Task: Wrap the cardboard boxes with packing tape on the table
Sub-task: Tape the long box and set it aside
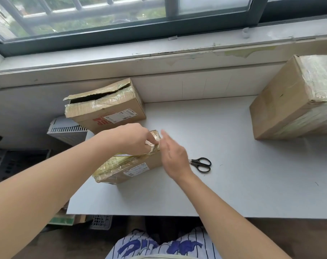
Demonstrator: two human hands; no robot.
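— Task item, location?
— Small cardboard box (121,171), flat at near left of white table (233,174), just nearer than open box (119,111).
— Appearance?
— Brown, low, oblong. Top and left end covered in glossy, wrinkled, yellowish tape (112,163). White printed label on near side.
— Hands?
— Left hand (134,139) over far end of top, fingers curled, thumb and forefinger pinching a crumpled edge of tape. Right hand (173,156) just beside right end, fingers straight and pressed together, blurred. Contact with box: cannot tell.
— Surface, left to right?
— Open box at far left, taped flaps torn and gaping, red print and label on side. Black-handled scissors (202,164) lying just right of right hand. Large box (282,101) at far right, well apart, top and right side thick with wrinkled tape.
— Room?
— Pale, chipped sill (177,51) along far edge. Dark-framed window (121,32) above, greenery beyond.
— Table finish?
— Smooth, matt, a few small marks.
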